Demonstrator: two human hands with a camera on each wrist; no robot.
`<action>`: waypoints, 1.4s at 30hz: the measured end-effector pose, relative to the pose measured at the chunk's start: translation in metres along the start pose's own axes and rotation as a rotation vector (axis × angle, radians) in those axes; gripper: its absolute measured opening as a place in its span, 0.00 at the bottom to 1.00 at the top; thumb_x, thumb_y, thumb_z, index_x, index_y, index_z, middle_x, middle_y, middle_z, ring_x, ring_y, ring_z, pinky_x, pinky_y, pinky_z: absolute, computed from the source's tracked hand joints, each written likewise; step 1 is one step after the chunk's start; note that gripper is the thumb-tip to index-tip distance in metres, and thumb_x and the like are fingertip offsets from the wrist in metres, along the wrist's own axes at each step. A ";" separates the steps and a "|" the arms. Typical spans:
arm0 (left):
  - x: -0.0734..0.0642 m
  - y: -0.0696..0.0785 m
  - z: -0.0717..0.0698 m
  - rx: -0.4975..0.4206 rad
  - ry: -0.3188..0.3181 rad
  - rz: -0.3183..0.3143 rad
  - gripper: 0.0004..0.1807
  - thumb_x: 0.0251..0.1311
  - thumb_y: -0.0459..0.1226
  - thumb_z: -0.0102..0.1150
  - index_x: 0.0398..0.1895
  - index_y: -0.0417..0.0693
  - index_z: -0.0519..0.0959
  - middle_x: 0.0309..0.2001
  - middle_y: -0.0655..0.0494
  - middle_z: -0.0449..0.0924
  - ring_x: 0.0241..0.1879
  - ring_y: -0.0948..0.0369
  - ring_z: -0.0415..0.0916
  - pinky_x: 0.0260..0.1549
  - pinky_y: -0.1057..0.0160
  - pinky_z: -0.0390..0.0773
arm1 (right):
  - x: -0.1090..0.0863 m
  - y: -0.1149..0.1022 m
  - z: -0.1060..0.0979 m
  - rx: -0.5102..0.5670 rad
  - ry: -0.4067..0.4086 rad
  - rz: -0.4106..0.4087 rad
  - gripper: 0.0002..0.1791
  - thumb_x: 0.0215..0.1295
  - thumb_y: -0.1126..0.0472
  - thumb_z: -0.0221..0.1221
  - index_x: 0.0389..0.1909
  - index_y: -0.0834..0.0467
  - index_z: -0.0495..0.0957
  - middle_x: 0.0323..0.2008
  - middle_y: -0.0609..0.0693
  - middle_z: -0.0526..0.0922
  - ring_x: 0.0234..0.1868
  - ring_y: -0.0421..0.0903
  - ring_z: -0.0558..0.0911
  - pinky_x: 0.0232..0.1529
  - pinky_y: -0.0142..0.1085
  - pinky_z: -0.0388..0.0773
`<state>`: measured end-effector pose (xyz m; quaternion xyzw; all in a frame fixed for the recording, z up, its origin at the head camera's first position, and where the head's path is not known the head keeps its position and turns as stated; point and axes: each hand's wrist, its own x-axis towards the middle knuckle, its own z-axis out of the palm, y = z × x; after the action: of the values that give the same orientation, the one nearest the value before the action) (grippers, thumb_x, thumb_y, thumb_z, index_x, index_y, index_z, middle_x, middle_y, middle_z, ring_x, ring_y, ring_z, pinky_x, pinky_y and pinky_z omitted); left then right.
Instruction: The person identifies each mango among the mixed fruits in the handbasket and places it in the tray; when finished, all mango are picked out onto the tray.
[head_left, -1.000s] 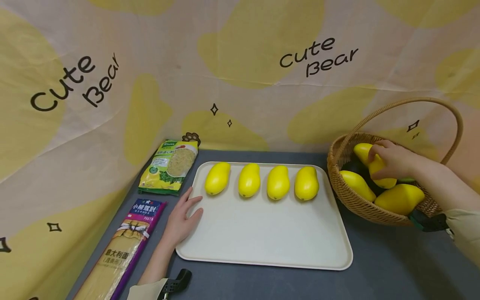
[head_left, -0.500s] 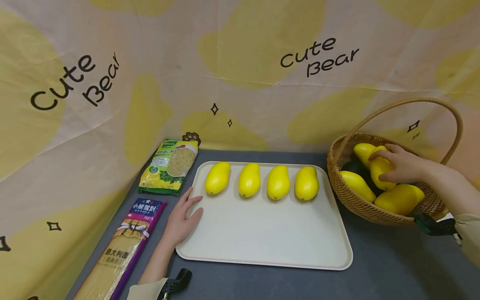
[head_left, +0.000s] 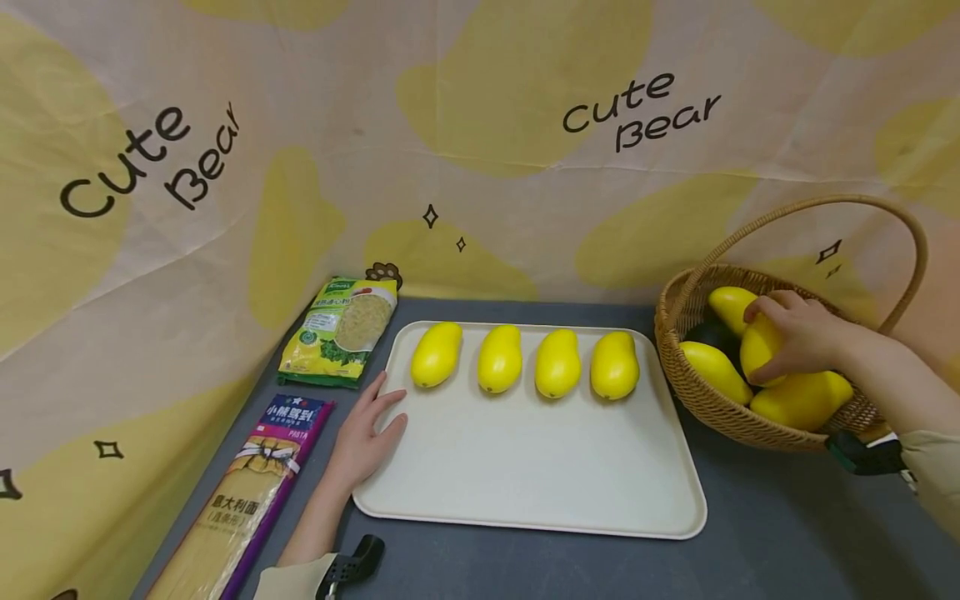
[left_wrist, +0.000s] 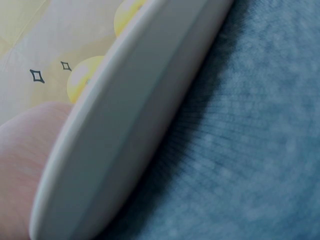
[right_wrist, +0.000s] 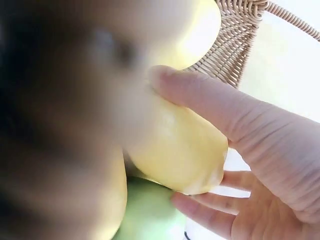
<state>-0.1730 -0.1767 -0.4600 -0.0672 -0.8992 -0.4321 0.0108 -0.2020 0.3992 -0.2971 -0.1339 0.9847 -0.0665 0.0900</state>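
On desk (head_left: 525, 571): gripping mango (head_left: 760, 348) in basket (head_left: 712, 413) with right hand (head_left: 808, 335), touching tray (head_left: 525, 467) with uncurled left hand (head_left: 367, 440).

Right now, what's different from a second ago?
The right hand shifted a little to the right, and its thumb is lower on the yellow fruit it holds. That fruit seems to have turned, its lower end swinging left, but it's still in the basket. Nothing was let go. The left hand stayed on the tray, and so did the four fruits in a row.
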 end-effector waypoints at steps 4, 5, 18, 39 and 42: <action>0.001 0.000 0.000 0.000 -0.001 0.002 0.22 0.66 0.39 0.58 0.63 0.48 0.75 0.76 0.52 0.49 0.74 0.45 0.48 0.66 0.37 0.52 | -0.002 0.000 -0.001 0.019 0.031 0.023 0.54 0.39 0.48 0.77 0.60 0.71 0.59 0.58 0.79 0.55 0.55 0.77 0.60 0.51 0.68 0.60; 0.001 0.000 0.001 -0.001 -0.001 0.001 0.22 0.66 0.39 0.58 0.63 0.48 0.75 0.76 0.52 0.49 0.74 0.45 0.48 0.66 0.37 0.52 | -0.004 0.000 -0.001 0.032 0.045 0.027 0.56 0.40 0.47 0.77 0.61 0.73 0.57 0.58 0.80 0.55 0.55 0.77 0.59 0.51 0.68 0.61; -0.001 -0.002 -0.003 -0.013 -0.005 0.000 0.22 0.66 0.40 0.58 0.63 0.48 0.75 0.76 0.52 0.49 0.74 0.45 0.48 0.66 0.37 0.53 | -0.039 -0.046 0.004 0.465 0.234 0.209 0.62 0.59 0.48 0.67 0.75 0.66 0.31 0.71 0.77 0.37 0.63 0.79 0.53 0.50 0.72 0.62; 0.003 -0.003 -0.003 -0.033 0.011 -0.004 0.27 0.65 0.40 0.59 0.67 0.47 0.71 0.76 0.50 0.51 0.74 0.47 0.49 0.68 0.41 0.53 | -0.029 -0.190 0.080 1.084 0.198 0.000 0.55 0.60 0.61 0.68 0.77 0.53 0.37 0.75 0.57 0.43 0.73 0.60 0.52 0.50 0.21 0.72; 0.002 -0.004 -0.004 -0.034 0.022 0.006 0.27 0.65 0.39 0.59 0.67 0.46 0.70 0.76 0.50 0.52 0.73 0.48 0.50 0.68 0.42 0.53 | -0.017 -0.209 0.096 1.108 0.153 -0.008 0.57 0.56 0.59 0.70 0.76 0.51 0.40 0.74 0.56 0.44 0.71 0.61 0.56 0.50 0.28 0.76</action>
<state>-0.1759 -0.1821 -0.4606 -0.0656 -0.8915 -0.4478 0.0208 -0.1141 0.1937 -0.3555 -0.0649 0.8058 -0.5838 0.0751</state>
